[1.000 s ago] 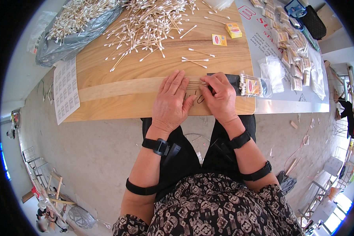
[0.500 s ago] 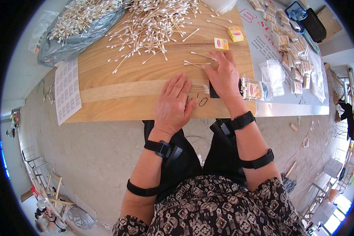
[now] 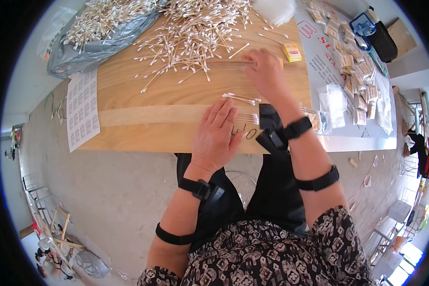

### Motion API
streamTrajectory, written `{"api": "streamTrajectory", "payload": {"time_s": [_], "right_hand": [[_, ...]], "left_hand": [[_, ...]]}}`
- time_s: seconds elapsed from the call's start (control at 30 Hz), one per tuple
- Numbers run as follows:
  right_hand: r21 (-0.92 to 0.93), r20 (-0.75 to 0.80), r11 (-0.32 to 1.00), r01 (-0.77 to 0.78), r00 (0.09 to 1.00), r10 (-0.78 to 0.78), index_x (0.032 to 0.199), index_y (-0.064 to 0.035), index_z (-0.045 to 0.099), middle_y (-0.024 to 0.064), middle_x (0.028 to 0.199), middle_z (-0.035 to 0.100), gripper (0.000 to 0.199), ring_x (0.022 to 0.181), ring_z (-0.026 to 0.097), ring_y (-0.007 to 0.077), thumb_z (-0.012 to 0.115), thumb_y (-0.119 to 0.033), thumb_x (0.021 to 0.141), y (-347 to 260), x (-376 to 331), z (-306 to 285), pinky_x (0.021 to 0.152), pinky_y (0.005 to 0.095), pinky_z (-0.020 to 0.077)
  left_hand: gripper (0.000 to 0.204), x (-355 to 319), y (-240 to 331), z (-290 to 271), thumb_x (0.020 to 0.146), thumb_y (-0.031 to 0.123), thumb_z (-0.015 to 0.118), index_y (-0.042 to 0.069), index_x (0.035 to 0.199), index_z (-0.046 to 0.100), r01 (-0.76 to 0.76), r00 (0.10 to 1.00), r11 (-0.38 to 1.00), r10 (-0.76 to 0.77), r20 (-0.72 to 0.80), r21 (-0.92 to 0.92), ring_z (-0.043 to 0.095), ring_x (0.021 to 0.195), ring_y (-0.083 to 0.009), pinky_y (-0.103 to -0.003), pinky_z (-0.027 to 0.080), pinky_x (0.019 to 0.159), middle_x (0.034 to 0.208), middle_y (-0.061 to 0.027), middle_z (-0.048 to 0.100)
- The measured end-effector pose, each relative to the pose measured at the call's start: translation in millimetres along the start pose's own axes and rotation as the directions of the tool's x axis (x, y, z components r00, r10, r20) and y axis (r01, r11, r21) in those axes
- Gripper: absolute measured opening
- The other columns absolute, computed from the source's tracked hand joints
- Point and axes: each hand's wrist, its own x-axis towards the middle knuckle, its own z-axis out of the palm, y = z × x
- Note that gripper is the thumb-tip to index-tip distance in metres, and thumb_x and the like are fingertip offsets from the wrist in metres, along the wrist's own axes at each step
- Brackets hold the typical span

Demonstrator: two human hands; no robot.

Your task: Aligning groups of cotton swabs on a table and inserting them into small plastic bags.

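My left hand [image 3: 215,131] lies flat on the table's near side, fingers stretched out. From under it sticks out a row of cotton swabs [image 3: 247,118] with white tips. Two loose cotton swabs [image 3: 241,98] lie just beyond its fingertips. My right hand [image 3: 266,74] is raised farther out, slightly blurred, thumb and fingers pinched together; whatever is between them cannot be made out. A stack of small yellow cards [image 3: 291,52] sits to its right, and another yellow card is mostly hidden behind the hand. My right forearm partly covers a clear packet of swabs [image 3: 312,118].
A large heap of cotton swabs [image 3: 190,35] covers the far table, beside a grey plastic bag [image 3: 100,52] full of more. A printed label sheet [image 3: 83,109] hangs over the left edge. Filled packets [image 3: 355,71] and clear empty bags [image 3: 332,105] lie on the right-hand board.
My right hand has moved away from me, off the loose swabs, toward the heap. Two loose swabs now lie closer to my left hand, which stays flat in place.
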Motion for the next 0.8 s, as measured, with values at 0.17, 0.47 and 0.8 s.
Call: {"api": "streamTrajectory", "payload": {"time_s": [0.17,0.47,0.8], "right_hand": [[-0.31,-0.126,0.937,0.162,0.97,-0.21,0.088,-0.0053,0.07,0.015,0.094,0.063,0.013,0.097,0.059,0.0344,0.066,-0.011,0.077,20,35,7,0.086,0.044,0.0498],[-0.051,-0.006,0.999,0.007,1.0,-0.007,0.078,-0.01,0.068,0.0132,0.094,0.062,0.008,0.09,0.063,0.033,0.066,-0.017,0.078,9,52,19,0.079,0.0437,0.0503],[-0.284,0.382,0.954,0.094,0.924,0.023,0.08,-0.0038,0.065,0.0159,0.091,0.063,0.014,0.087,0.061,0.0392,0.062,-0.017,0.077,-6,41,-22,0.075,0.0449,0.0492]], "left_hand": [[0.051,2,2,2,0.081,0.022,0.07,-0.003,0.124,0.058,0.014,1.0,0.999,-0.013,0.018,-0.043,0.046,0.131,-0.0349,-0.048,0.036,0.109,0.139,-0.0159,0.052],[0.052,2,4,-4,0.081,0.02,0.069,-0.005,0.124,0.057,0.043,0.998,0.997,-0.04,0.047,-0.062,0.044,0.133,-0.0348,-0.048,0.034,0.111,0.14,-0.0177,0.05],[0.051,-1,2,-5,0.079,0.018,0.069,-0.005,0.123,0.056,0.042,0.999,0.997,-0.04,0.032,-0.068,0.044,0.132,-0.0353,-0.048,0.034,0.11,0.14,-0.0185,0.049]]}}
